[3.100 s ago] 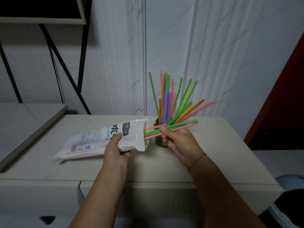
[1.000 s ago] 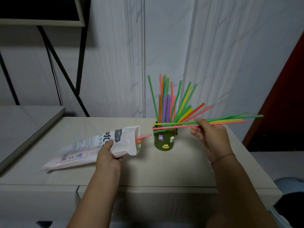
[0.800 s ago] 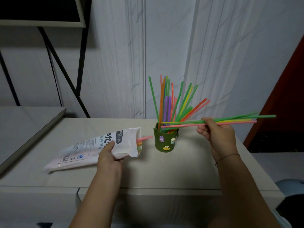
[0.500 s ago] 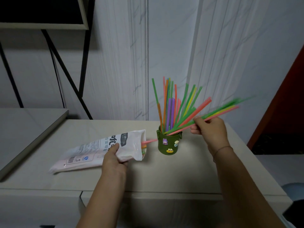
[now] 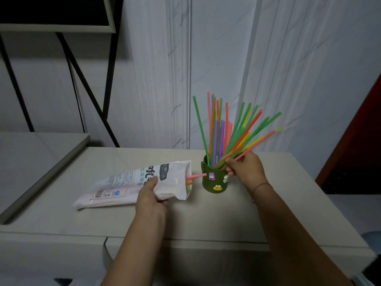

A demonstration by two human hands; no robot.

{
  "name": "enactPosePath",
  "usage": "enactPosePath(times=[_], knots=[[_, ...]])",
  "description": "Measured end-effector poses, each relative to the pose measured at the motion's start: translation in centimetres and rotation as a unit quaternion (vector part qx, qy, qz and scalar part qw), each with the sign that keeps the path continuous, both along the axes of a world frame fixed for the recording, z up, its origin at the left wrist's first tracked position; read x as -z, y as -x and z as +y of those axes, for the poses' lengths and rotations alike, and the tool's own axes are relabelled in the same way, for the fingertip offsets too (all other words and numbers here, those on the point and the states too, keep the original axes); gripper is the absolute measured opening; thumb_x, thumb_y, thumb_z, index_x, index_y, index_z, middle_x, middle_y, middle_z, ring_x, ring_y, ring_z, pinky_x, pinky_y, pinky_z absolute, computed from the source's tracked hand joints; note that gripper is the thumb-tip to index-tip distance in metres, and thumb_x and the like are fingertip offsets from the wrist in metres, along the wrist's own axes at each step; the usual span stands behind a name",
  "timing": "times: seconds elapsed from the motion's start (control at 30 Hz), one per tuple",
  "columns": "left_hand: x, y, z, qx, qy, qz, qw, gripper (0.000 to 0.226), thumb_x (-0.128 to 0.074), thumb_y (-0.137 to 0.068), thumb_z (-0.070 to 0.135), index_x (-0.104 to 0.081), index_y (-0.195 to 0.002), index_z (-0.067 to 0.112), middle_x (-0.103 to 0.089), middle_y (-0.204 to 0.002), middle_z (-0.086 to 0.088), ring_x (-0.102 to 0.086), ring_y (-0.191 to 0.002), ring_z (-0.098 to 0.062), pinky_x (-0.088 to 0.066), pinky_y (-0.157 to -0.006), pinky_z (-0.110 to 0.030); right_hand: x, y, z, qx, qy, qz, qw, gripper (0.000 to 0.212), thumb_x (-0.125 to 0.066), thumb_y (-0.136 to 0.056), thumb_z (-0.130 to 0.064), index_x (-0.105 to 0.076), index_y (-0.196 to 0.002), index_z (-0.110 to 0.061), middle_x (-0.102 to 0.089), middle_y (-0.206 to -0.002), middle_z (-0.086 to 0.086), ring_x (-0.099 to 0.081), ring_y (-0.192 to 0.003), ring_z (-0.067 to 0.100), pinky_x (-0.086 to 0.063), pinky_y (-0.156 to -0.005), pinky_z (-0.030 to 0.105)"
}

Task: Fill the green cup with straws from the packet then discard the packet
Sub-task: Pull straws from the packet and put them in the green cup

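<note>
Wide pale table [image 5: 268,213] fills the lower view, set against a white marbled wall [image 5: 226,58], with a black metal frame [image 5: 107,79] leaning in the left corner behind a lower grey surface [image 5: 31,157]. On the table, left of centre, lies the white straw packet [image 5: 123,182], flat on its side with its open mouth pointing right toward the cup; the left hand [image 5: 151,196] is clamped on it near that mouth, thumb on top over the printed label, fingers tucked underneath. Just right of the packet stands the green cup [image 5: 214,180], upright, with small cartoon stickers on its front and a fan of straws [image 5: 218,129] rising out of it in green, pink, orange, purple and yellow, some straight up and many leaning right. The right hand [image 5: 245,170] sits at the cup's right rim, fingers pinched around a small bundle of slanted straws [image 5: 259,135], green, yellow and pink, whose lower ends go into the cup and whose tops point up and right. A thin cord bracelet [image 5: 260,185] circles that wrist. Smallest of all, a few straw ends [image 5: 193,176] poke from the packet's mouth, one pink tip reaching the cup's side, though it is hard to say whether it actually touches.
</note>
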State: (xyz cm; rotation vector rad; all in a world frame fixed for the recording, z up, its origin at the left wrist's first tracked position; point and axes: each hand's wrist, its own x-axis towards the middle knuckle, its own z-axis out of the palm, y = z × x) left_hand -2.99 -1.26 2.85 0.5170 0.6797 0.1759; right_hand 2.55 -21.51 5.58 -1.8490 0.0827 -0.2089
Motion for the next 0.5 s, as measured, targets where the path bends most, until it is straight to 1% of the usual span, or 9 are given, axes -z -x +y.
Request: enactPosePath(times=[0.07, 0.13, 0.17, 0.23, 0.3, 0.37, 0.4, 0.47, 0.5], knots=[[0.0, -0.1, 0.0, 0.001, -0.002, 0.009, 1.0, 0.015, -0.059, -0.089, 0.004, -0.054, -0.082, 0.016, -0.062, -0.084, -0.001, -0.059, -0.07, -0.015, -0.049, -0.035, -0.022, 0.0, 0.4, -0.4, -0.017, -0.043, -0.003, 0.999, 0.01, -0.063, -0.084, -0.004, -0.062, -0.094, -0.001, -0.062, -0.065, 0.009, -0.057, -0.052, 0.016, -0.054, -0.055, 0.024], [0.0, 0.0, 0.0, 0.002, -0.001, 0.009, 1.0, 0.013, -0.059, -0.089, 0.004, -0.055, -0.085, 0.015, -0.062, -0.085, -0.002, -0.059, -0.07, -0.015, -0.05, -0.036, -0.024, -0.1, 0.8, -1.1, -0.019, -0.088, -0.011, 0.996, 0.007, -0.065, -0.084, -0.004, -0.061, -0.089, -0.006, -0.063, -0.066, 0.007, -0.06, -0.05, 0.012, -0.054, -0.05, 0.018], [-0.1, 0.0, -0.1, -0.002, 0.003, 0.006, 1.0, 0.012, -0.059, -0.089, 0.003, -0.057, -0.09, 0.014, -0.062, -0.085, -0.002, -0.06, -0.07, -0.015, -0.05, -0.036, -0.025, -0.2, 1.0, -1.4, -0.015, -0.109, -0.02, 0.994, 0.007, -0.065, -0.083, -0.004, -0.061, -0.084, -0.008, -0.064, -0.066, 0.007, -0.061, -0.048, 0.008, -0.053, -0.049, 0.016], [-0.3, 0.1, -0.2, -0.012, 0.009, 0.006, 1.0, 0.022, -0.06, -0.088, 0.002, -0.055, -0.106, 0.015, -0.064, -0.088, -0.002, -0.06, -0.07, -0.015, -0.05, -0.036, -0.025, -0.4, 1.2, -2.0, -0.005, -0.139, -0.047, 0.989, 0.011, -0.065, -0.083, -0.002, -0.06, -0.079, -0.011, -0.065, -0.064, 0.006, -0.063, -0.046, 0.005, -0.052, -0.048, 0.014], [-0.4, 0.1, -0.3, -0.021, 0.006, 0.007, 1.0, 0.028, -0.06, -0.088, 0.002, -0.054, -0.112, 0.016, -0.066, -0.101, -0.003, -0.06, -0.07, -0.015, -0.05, -0.036, -0.025, -0.4, 1.2, -2.2, -0.001, -0.144, -0.067, 0.987, 0.012, -0.064, -0.084, -0.001, -0.061, -0.077, -0.01, -0.067, -0.061, 0.004, -0.065, -0.048, 0.008, -0.053, -0.05, 0.016], [-0.5, 0.3, -0.5, -0.017, 0.001, 0.01, 1.0, 0.028, -0.06, -0.088, 0.003, -0.058, -0.114, 0.015, -0.064, -0.113, -0.005, -0.06, -0.071, -0.015, -0.05, -0.035, -0.023, -0.2, 1.0, -2.1, 0.009, -0.124, -0.074, 0.989, 0.011, -0.064, -0.084, -0.002, -0.063, -0.075, -0.009, -0.068, -0.06, 0.005, -0.066, -0.048, 0.009, -0.056, -0.053, 0.019], [-0.6, 0.4, -0.6, -0.016, 0.001, 0.01, 1.0, 0.03, -0.06, -0.088, 0.003, -0.059, -0.116, 0.014, -0.064, -0.116, -0.006, -0.06, -0.071, -0.015, -0.05, -0.035, -0.022, 0.0, 0.9, -2.0, 0.016, -0.11, -0.072, 0.991, 0.01, -0.065, -0.084, -0.004, -0.064, -0.075, -0.008, -0.068, -0.062, 0.007, -0.066, -0.048, 0.01, -0.058, -0.055, 0.021], [-0.7, 0.5, -0.7, -0.018, 0.011, 0.005, 1.0, 0.04, -0.061, -0.088, 0.002, -0.056, -0.126, 0.012, -0.064, -0.121, -0.007, -0.061, -0.071, -0.016, -0.051, -0.036, -0.024, 0.4, 0.7, -1.9, 0.025, -0.089, -0.061, 0.994, 0.009, -0.065, -0.084, -0.007, -0.065, -0.076, -0.008, -0.067, -0.063, 0.009, -0.066, -0.049, 0.011, -0.059, -0.06, 0.025], [-0.8, 0.6, -0.8, -0.021, 0.016, 0.002, 1.0, 0.044, -0.061, -0.087, 0.002, -0.054, -0.13, 0.011, -0.064, -0.121, -0.007, -0.061, -0.071, -0.016, -0.051, -0.037, -0.026, 0.5, 0.8, -1.8, 0.024, -0.089, -0.056, 0.994, 0.009, -0.065, -0.085, -0.007, -0.065, -0.075, -0.008, -0.067, -0.063, 0.009, -0.065, -0.048, 0.011, -0.059, -0.06, 0.026]])
